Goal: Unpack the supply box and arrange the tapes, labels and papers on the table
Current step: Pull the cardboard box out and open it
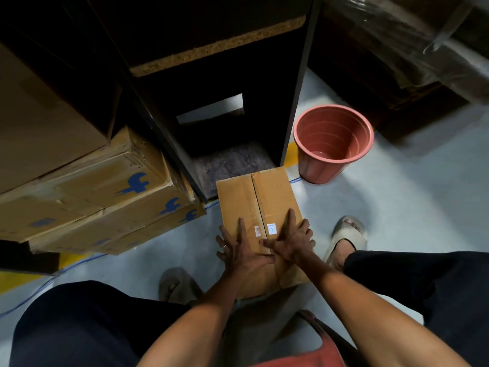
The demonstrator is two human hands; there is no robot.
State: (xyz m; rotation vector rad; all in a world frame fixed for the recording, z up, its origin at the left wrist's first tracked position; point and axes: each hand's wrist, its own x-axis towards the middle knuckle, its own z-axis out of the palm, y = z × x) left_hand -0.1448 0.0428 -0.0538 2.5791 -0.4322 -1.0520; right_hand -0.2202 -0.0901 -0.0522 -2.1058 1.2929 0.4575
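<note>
Under both hands' spread fingers (239,229) lies the closed supply box (255,197).

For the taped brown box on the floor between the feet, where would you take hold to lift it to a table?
Take the box by its two long side walls, low down, one hand from each side. Its top is flat and taped shut, offering no grip; the left hand and right hand only press flat on it.
</note>
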